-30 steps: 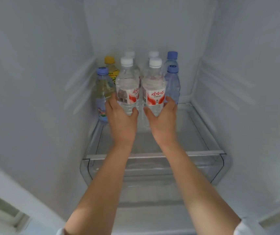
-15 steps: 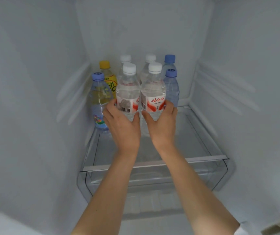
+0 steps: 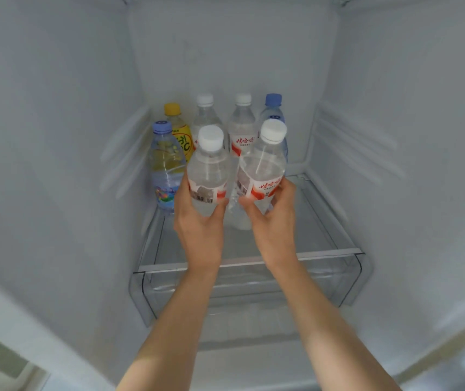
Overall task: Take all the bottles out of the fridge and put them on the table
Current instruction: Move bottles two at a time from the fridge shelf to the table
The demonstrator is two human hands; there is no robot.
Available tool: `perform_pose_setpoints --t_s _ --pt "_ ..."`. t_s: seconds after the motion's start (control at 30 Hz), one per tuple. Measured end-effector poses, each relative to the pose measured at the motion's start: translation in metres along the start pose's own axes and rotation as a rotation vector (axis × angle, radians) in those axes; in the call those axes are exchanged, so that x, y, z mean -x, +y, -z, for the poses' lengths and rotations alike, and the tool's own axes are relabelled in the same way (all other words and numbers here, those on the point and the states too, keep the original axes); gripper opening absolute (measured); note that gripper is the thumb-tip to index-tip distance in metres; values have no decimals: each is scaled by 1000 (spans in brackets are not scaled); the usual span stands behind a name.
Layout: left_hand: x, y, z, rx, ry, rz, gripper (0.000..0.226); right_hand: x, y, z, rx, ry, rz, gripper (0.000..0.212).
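Inside the fridge, my left hand (image 3: 200,224) grips a clear water bottle with a white cap (image 3: 207,170), lifted and tipped toward me. My right hand (image 3: 275,221) grips a second white-capped water bottle (image 3: 265,165), also raised and tilted. Behind them on the glass shelf (image 3: 318,221) stand several bottles: a blue-capped one with yellowish liquid (image 3: 166,165) at the left, a yellow-capped yellow bottle (image 3: 179,131), two white-capped water bottles (image 3: 206,117) (image 3: 242,125), and a blue-capped bottle (image 3: 273,111) at the right, partly hidden.
White fridge walls close in on both sides, with moulded shelf rails (image 3: 124,153) (image 3: 352,148). A clear plastic drawer (image 3: 349,280) sits under the shelf. The shelf's front edge (image 3: 330,253) runs below my wrists.
Both hands have lifted their bottles off the shelf and drawn them toward me, tilting them. The two white-capped bottles behind are now plainly visible.
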State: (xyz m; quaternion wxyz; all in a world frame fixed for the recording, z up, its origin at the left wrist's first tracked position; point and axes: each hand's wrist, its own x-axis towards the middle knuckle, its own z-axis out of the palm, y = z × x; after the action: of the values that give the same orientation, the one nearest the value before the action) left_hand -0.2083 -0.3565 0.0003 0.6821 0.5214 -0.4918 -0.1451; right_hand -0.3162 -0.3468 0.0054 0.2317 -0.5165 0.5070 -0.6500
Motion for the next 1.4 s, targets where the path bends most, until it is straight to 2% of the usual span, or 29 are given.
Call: perform_pose_setpoints --t_s 0.13,0.2,0.3,0.47,0.6,0.83,1.0,1.17,1.4 --pt "27 17 23 44 47 105 77 25 -25 23 -65 -1 28 57" --pt "42 29 36 80 81 107 72 40 -38 36 -72 -5 41 48" --pt "67 47 57 91 117 92 66 66 -56 57 -65 3 46 47" --pt "109 65 89 16 97 86 67 113 -65 90 -80 -22 -21 50" --pt "150 73 106 -46 53 98 53 148 -67 114 -1 -46 -91 37" --pt "203 57 136 -93 -162 162 55 209 -63 144 269 25 -162 51" --pt "227 37 175 -86 -397 193 58 273 -55 143 303 113 -275 50" --pt "249 11 225 -76 -626 232 60 353 -57 127 330 225 -416 58" --pt "295 -8 282 -173 -966 216 73 461 -72 128 531 417 -638 64"
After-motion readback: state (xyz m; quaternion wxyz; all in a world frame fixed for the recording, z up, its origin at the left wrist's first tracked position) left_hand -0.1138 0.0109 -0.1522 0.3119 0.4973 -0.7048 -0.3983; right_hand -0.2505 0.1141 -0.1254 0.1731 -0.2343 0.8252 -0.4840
